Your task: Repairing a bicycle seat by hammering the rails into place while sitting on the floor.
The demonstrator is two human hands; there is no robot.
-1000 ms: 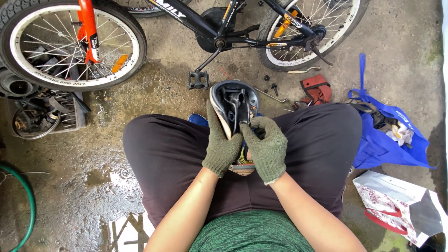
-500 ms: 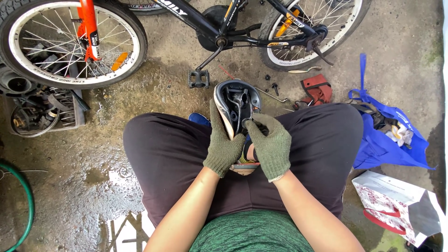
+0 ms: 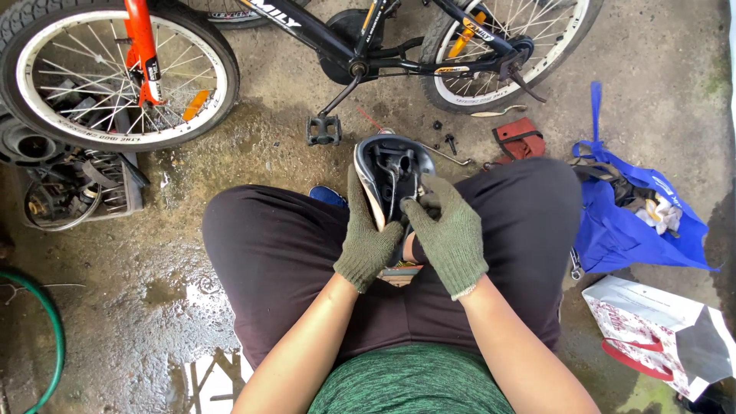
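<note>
Left hand (image 3: 368, 241), in a green knitted work glove, grasps the left edge of the upturned black bicycle saddle (image 3: 391, 172), thumb along its rim. Right hand (image 3: 451, 234), gloved alike, grips the saddle's right side, fingers curled onto the metal rails on its underside. The saddle stands tilted between the knees, over the lap of the dark trousers (image 3: 284, 261), touching both hands.

Beyond the hands, a small black-framed bicycle (image 3: 360, 54) with an orange fork stands on the wet concrete floor (image 3: 153, 322), its black pedal (image 3: 323, 130) just ahead of the saddle. Black bolts (image 3: 448, 142) and a red-brown metal part (image 3: 520, 138) lie on the floor ahead of the right hand. Right of that hand sits a blue fabric bag (image 3: 629, 230); nearer the body, a white paper bag (image 3: 652, 330). Far left of the left hand, a crate of metal parts (image 3: 69, 192) and a green hose (image 3: 46, 337) rest on the floor.
</note>
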